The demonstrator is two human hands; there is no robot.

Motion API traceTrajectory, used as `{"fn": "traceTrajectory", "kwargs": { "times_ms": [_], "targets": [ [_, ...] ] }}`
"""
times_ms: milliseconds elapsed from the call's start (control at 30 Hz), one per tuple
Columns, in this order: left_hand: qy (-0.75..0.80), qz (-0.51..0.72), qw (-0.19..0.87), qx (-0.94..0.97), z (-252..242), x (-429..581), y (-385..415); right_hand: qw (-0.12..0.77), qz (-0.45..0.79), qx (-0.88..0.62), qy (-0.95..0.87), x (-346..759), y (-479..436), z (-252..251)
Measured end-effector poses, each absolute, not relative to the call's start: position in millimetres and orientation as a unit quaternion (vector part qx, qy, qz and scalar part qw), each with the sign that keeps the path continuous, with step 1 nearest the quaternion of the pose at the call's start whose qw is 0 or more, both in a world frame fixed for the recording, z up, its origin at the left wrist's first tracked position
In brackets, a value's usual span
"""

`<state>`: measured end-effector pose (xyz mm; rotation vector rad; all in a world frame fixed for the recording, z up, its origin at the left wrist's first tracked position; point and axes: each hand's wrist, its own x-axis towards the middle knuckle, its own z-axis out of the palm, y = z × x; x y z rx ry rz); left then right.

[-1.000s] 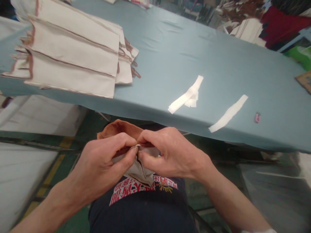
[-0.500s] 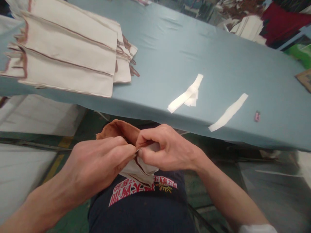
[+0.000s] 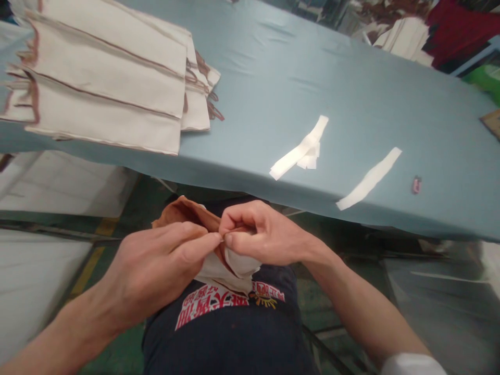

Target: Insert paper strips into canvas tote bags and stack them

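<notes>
A cream and brown fabric piece (image 3: 222, 268) hangs over my lap, its rust-brown part showing behind my fingers. My left hand (image 3: 167, 255) is closed in a pinch on the fabric. My right hand (image 3: 261, 233) pinches the same piece, thumb against forefinger, its fingertips meeting those of my left hand. Whether something small sits between the fingertips is too small to tell. Below the fabric lies a dark apron (image 3: 230, 338) with red and white printed lettering.
Ahead stands a blue-green covered table (image 3: 250, 94). Stacked cream fabric pieces with brown edging (image 3: 109, 88) lie at its left. White strips (image 3: 300, 148), another strip (image 3: 369, 179) and a small pink object (image 3: 416, 185) lie near the front edge. White surfaces (image 3: 35, 291) stand below left.
My hands have shifted slightly, with the fingertips a little higher and closer together. Both still pinch the fabric, and its cream part shows a bit more under my right hand.
</notes>
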<state>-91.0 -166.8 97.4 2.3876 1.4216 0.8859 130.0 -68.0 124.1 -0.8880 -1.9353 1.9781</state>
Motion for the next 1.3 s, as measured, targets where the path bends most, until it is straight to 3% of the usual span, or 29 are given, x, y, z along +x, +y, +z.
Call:
{"fn": "traceTrajectory", "kwargs": {
  "times_ms": [267, 500, 633, 867, 967, 1067, 1200, 1300],
  "targets": [
    [0.480, 0.308, 0.288, 0.769, 114, -90, -154, 0.202, 0.500, -0.274, -0.796, 137, -80, 135],
    [0.443, 0.271, 0.137, 0.844, 98, -92, -154, 0.227, 0.512, -0.275, -0.782, 139, -82, 123],
    [0.433, 0.280, 0.179, 0.838, 105, -91, -150, 0.235, 0.526, -0.262, -0.774, 143, -83, 121],
    [0.439, 0.239, 0.258, 0.827, 121, -83, -145, 0.238, 0.445, -0.267, -0.821, 145, -85, 126],
    [0.444, 0.311, 0.315, 0.779, 122, -74, -144, 0.245, 0.526, -0.237, -0.780, 144, -83, 125],
    [0.452, 0.388, 0.438, 0.674, 118, -65, -148, 0.257, 0.649, -0.197, -0.689, 139, -82, 119],
    [0.442, 0.431, 0.630, 0.470, 105, -53, -156, 0.237, 0.775, -0.206, -0.548, 132, -85, 105],
    [0.416, 0.447, 0.701, 0.369, 96, -46, -160, 0.216, 0.820, -0.231, -0.476, 129, -90, 92]
  ]
}}
